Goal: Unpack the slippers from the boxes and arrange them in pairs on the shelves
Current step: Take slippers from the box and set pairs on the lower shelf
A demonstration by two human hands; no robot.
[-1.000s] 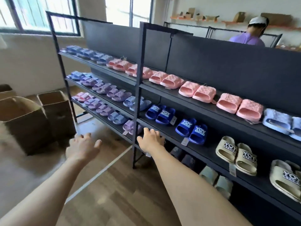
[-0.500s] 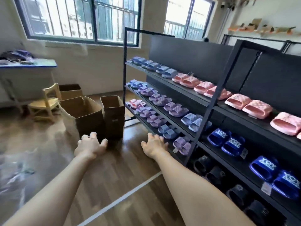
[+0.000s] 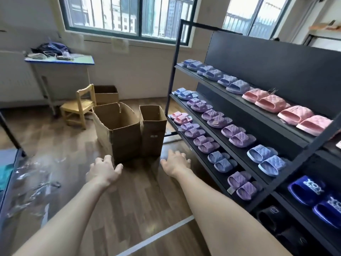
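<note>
Two open cardboard boxes stand on the wood floor: a large box (image 3: pixel 121 130) and a narrower box (image 3: pixel 153 130) to its right, beside the black shelf rack (image 3: pixel 184 133). The rack's sloped shelves hold paired slippers: blue (image 3: pixel 212 72), pink (image 3: pixel 287 109), purple (image 3: pixel 217 119) and dark blue (image 3: pixel 313 194). My left hand (image 3: pixel 104 169) and my right hand (image 3: pixel 176 162) reach forward, both empty with relaxed fingers, just short of the boxes. The boxes' contents are hidden.
A third cardboard box (image 3: pixel 106 94) sits behind a small wooden chair (image 3: pixel 80 106). A blue-topped table (image 3: pixel 60 60) with clutter stands against the wall under the window. Clear plastic wrapping (image 3: pixel 35 178) lies on the floor at left.
My view has swung left from the shelves toward the boxes. Both empty hands have stayed outstretched and now sit closer to the two boxes.
</note>
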